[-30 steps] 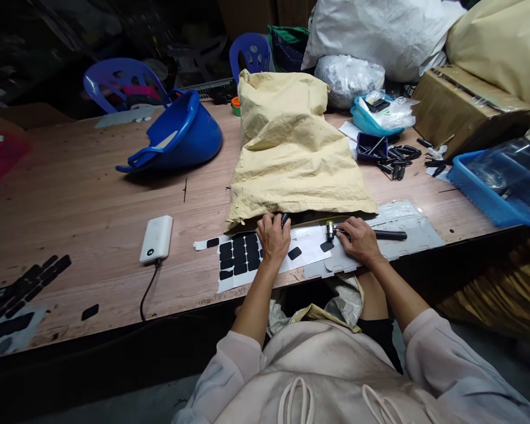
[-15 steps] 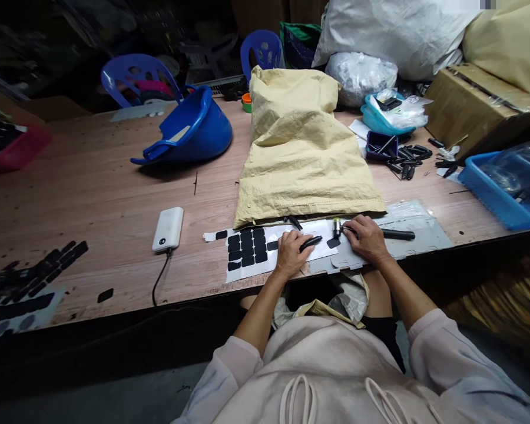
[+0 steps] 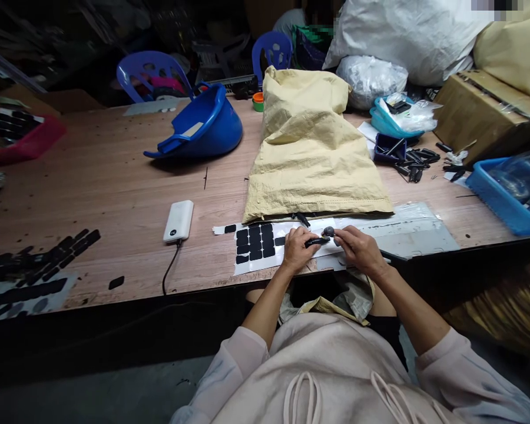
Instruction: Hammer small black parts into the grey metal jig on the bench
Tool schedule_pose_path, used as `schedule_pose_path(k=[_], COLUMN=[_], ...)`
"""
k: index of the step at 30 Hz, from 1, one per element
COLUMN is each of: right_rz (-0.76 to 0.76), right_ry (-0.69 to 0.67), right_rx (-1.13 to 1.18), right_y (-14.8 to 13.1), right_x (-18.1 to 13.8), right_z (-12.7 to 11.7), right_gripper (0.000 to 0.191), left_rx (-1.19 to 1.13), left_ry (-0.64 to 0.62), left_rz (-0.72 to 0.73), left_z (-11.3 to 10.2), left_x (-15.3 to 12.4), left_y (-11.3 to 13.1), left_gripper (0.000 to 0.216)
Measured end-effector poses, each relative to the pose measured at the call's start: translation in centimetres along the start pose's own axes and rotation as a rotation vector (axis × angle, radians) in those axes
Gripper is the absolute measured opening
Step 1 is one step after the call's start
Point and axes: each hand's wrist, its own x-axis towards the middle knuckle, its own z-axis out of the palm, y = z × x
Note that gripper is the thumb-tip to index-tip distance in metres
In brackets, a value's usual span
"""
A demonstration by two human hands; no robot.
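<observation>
Near the table's front edge, my left hand [image 3: 297, 250] is closed on a slim black part [image 3: 317, 241], whose exact kind I cannot make out. My right hand [image 3: 361, 250] is wrapped round the handle of a small hammer, its round dark head [image 3: 329, 231] just above the tip of the black part. Whether the head touches the part I cannot tell. Under both hands lies a white backing sheet [image 3: 256, 265] with rows of black rounded stickers [image 3: 256, 240]. Another black part [image 3: 302, 219] rests by the mouth of a yellow sack [image 3: 315, 176].
A grey sheet [image 3: 424, 229] lies to the right. A white power bank [image 3: 178, 221] with a cable stands left. Behind are a blue basin [image 3: 207, 126], a dark tray of parts [image 3: 389, 148] and a cardboard box [image 3: 481, 118]; a blue basket [image 3: 494, 191] sits far right.
My right hand has lifted and turned the hammer, bringing its head left to the black part. My left hand still holds that part. The view has shifted slightly left.
</observation>
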Motion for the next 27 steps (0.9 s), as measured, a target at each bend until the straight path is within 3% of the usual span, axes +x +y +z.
schedule_pose_path(k=[5,11,16,21,27], right_rz=[-0.02,-0.036,0.003,-0.004,0.015], right_ry=[0.035,-0.042,0.054,0.012,0.095], right_rx=[-0.028,-0.138,-0.128,-0.152,-0.207], right_y=[-1.9,-2.0,-1.5,-0.5,3.1], right_x=[-0.3,-0.3,-0.4,-1.0,-0.1], right_z=[0.8,0.5,0.1,0.4,-0.4], right_gripper=[0.033,0.031,0.034,0.031,0.026], left_rx=[0.002,-0.012,-0.021,-0.006,-0.005], left_ry=[-0.012,0.006,0.003,-0.001,0.008], left_rz=[0.003,-0.005,-0.003,-0.013,-0.008], left_z=[0.1,0.1,0.0,0.0,0.2], left_x=[0.1,0.1,0.0,0.0,0.2], left_y=[0.0,0.1,0.3,0.3,0.1], left_gripper=[0.018,0.017,0.017,0.018,0.02])
